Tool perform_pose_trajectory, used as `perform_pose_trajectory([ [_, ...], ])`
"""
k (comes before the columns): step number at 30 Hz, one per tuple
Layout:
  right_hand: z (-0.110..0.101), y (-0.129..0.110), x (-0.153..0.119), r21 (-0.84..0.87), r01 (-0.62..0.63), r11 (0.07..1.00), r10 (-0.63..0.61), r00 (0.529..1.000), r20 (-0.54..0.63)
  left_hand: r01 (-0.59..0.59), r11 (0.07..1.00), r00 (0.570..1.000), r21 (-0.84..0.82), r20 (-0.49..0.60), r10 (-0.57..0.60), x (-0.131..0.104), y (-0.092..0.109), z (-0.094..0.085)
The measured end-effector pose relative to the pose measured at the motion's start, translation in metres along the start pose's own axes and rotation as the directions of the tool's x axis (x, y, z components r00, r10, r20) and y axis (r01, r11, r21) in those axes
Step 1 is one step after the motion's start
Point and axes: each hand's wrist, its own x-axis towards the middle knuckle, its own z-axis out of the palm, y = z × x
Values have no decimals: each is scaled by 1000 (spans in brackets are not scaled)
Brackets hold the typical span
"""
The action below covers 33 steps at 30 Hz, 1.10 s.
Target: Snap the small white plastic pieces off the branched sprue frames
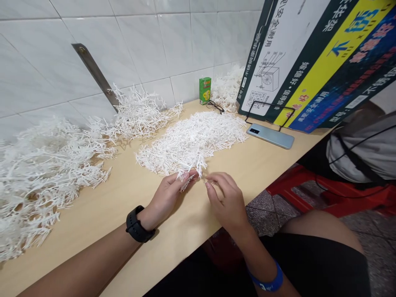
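My left hand point(168, 196), with a black watch on its wrist, is closed on a white branching plastic piece point(198, 163) with thin prongs. Its thumb lies on top of the piece, and some prongs stick out below the fingers. Just to the right, my right hand point(227, 202) is curled, with thumb and forefinger nearly together close to the end of that piece. Whether a small bit sits between those fingertips I cannot make out. Behind both hands spreads a heap of small white plastic pieces point(192, 136) on the wooden table point(173, 255).
Larger tangles of white branching plastic point(46, 165) lie left and along the tiled wall point(136, 45). Farther back are a green drink carton point(205, 90), eyeglasses point(215, 106), a phone point(272, 137), a black wire stand point(272, 105) and big printed boxes point(297, 62). A red stool point(297, 185) stands right.
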Motion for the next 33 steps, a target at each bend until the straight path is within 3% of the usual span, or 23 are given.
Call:
perform_pose_trajectory([
  [4, -5, -5, -1, 72, 11, 997, -24, 983, 182, -67, 979, 984, 190, 174, 34, -2, 4, 3],
  [7, -7, -5, -1, 101, 4, 995, -20, 988, 155, -157, 947, 946, 281, 318, 63, -4, 10, 7],
  [10, -8, -4, 0, 148, 2, 989, -27, 986, 166, -178, 932, 930, 316, 364, 54, -5, 9, 7],
  [18, -8, -9, -1, 78, 65, 995, -81, 974, 213, -140, 944, 969, 298, 236, 69, -5, 2, 5],
  [23, -11, -7, 0, 218, 75, 973, -126, 964, 234, -44, 999, 999, -4, -16, 43, 0, 4, 5],
  [26, -8, -3, 2, 109, 50, 993, -65, 988, 138, 11, 999, 1000, -35, 3, -11, 2, 3, 2],
  [29, -3, 0, 1, -21, 30, 999, -29, 999, 37, -7, 1000, 1000, -25, 14, 7, 2, 0, 0],
  [33, -2, -1, 0, 75, -6, 997, -2, 995, 102, -37, 999, 998, 18, 58, 35, 0, -3, -1],
])
